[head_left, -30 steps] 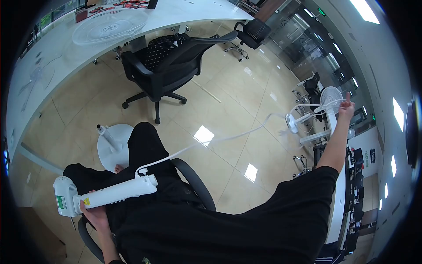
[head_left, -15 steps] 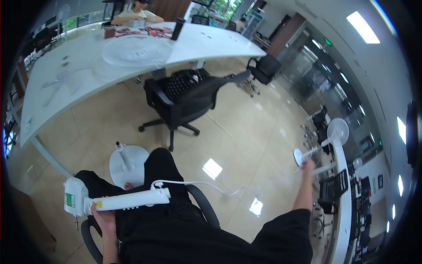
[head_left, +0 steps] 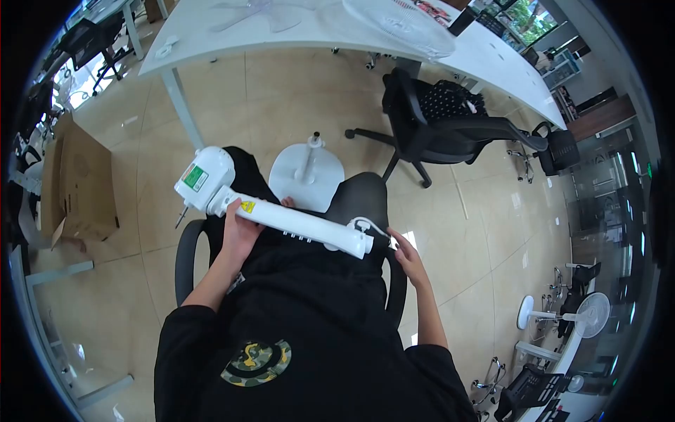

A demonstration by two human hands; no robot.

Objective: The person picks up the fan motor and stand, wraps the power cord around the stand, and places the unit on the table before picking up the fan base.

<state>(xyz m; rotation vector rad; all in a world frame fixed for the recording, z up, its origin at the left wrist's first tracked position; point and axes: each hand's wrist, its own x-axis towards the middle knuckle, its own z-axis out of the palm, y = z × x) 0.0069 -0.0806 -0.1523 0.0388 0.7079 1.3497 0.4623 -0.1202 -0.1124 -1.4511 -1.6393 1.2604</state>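
A white fan body with a motor head [head_left: 209,176] and a long white column [head_left: 299,224] lies across the lap. My left hand [head_left: 240,228] is wrapped round the column just below the motor head. Beside the column's lower end, my right hand [head_left: 406,254] has its fingers closed near the white cord [head_left: 373,225]; what they pinch is too small to make out. A round white base [head_left: 288,172] with a short upright post stands on the floor beyond the knees.
Ahead is a white table [head_left: 320,39] with clear fan blades [head_left: 271,14] and a round fan grille [head_left: 401,27]. A black office chair [head_left: 429,130] stands front right. An open cardboard box [head_left: 84,183] is at the left, another white fan [head_left: 592,314] at the right.
The view has turned down and left. My right hand has come in from far out at the right to the column's lower end. My left hand still holds the fan body.
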